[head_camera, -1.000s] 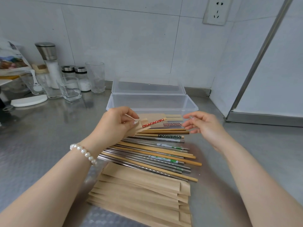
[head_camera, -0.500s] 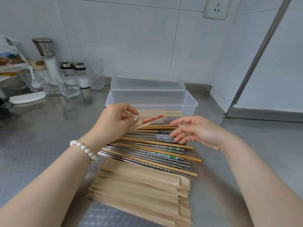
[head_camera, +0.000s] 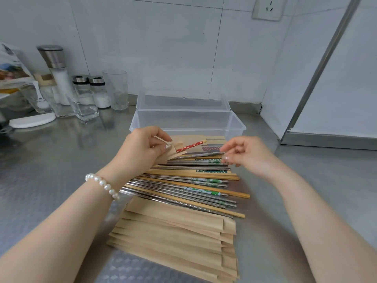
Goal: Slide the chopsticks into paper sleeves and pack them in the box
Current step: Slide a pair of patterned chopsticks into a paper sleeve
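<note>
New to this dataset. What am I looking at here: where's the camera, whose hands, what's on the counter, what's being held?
There is no robot here: a person works with bare hands, and one wide-angle camera on their head looks forward and down, so the arms enter from the bottom.

The left hand, with a pearl bracelet on its wrist, pinches a paper sleeve with a red patterned chopstick sticking out of it. The right hand has its fingertips at a metal chopstick on the pile; whether it grips it is hard to tell.

On the steel counter lie loose chopsticks, wooden and metal, and nearer the person a stack of empty sleeves. Behind them stands an open clear plastic box. Glasses and shakers stand at the back left.
</note>
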Demonstrator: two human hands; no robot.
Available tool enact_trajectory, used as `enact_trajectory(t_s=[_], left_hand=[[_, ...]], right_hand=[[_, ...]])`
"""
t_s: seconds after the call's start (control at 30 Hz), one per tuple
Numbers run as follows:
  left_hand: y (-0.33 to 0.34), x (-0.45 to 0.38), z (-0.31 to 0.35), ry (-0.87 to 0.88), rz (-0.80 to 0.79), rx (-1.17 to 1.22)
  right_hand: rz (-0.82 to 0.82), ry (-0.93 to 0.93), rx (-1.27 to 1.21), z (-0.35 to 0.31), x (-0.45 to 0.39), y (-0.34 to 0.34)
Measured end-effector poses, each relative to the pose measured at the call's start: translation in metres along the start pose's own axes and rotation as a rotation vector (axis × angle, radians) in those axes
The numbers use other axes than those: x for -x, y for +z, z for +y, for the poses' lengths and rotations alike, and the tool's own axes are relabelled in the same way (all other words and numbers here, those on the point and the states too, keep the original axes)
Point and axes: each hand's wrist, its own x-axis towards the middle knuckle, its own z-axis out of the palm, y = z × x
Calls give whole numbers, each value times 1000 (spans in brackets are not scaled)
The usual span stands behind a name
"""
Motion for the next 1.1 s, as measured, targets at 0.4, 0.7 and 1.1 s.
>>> enact_trajectory(t_s=[0.4, 0.7, 1.1], left_hand=[[5, 3, 3, -8, -81, -6], [6, 4, 4, -14, -89, -13], [6, 4, 4, -12, -93, -11]], right_hand=[[44, -2, 349, 17, -9, 12], [35, 16, 337, 23, -16, 9], [-70, 19, 284, 27, -19, 5]])
